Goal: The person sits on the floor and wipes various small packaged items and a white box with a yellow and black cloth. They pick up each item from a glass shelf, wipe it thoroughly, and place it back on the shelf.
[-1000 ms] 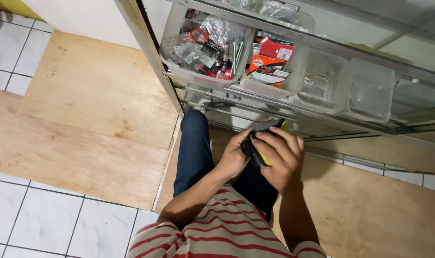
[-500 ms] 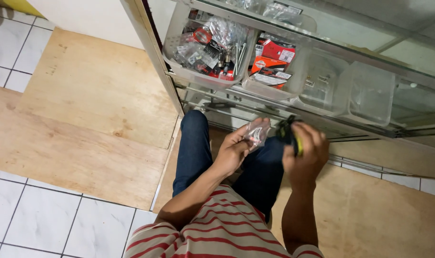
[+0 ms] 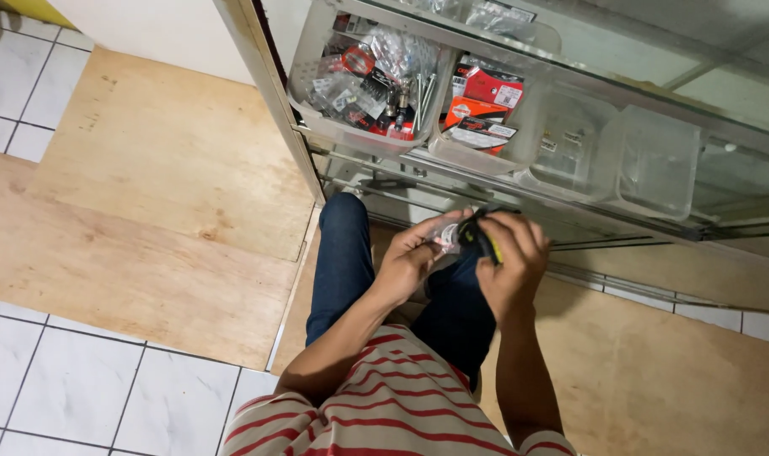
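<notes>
A small clear plastic bag (image 3: 446,234), crinkled and glinting, with small parts inside too blurred to make out, sits above the person's knees in dark jeans (image 3: 347,253). The left hand (image 3: 410,257) has its grip pinched together on the bag. The right hand (image 3: 509,262) has its grip clamped on a black tool with a yellow stripe (image 3: 484,240), touching the bag. Beyond, a glass cabinet shelf (image 3: 562,76) carries clear plastic bins (image 3: 655,160), two filled with packaged hardware (image 3: 376,76).

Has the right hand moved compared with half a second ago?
Yes. The right hand, holding a dark tool, has drawn back toward the left hand, judged against the cabinet rail.
</notes>
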